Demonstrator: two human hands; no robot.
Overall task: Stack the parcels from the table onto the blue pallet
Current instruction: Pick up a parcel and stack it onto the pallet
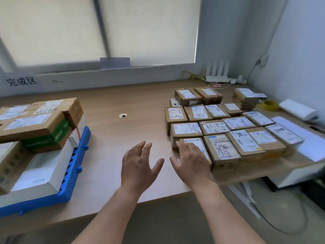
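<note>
- Parcels [226,127], small brown cartons with white labels, sit packed edge to edge in rows at the right of the frame on the wooden surface [112,138].
- My right hand [191,161] lies spread, palm down, on the nearest carton [202,147] at the lower left corner of that group; it covers the top but does not grip it.
- My left hand [139,166] hovers just beside it over bare wood, fingers fanned, holding nothing.
- At the left of the frame the blue pallet [70,175] already carries a white flat box [42,173] with larger brown cartons [35,120] stacked on top, one banded in green.
- Between pallet and parcels only a round cable hole [123,115] marks the wood.
- Behind the parcels, upper right: a white router [218,74], yellow cables, a yellow tape roll [270,105] and white paper sheets [302,136].
</note>
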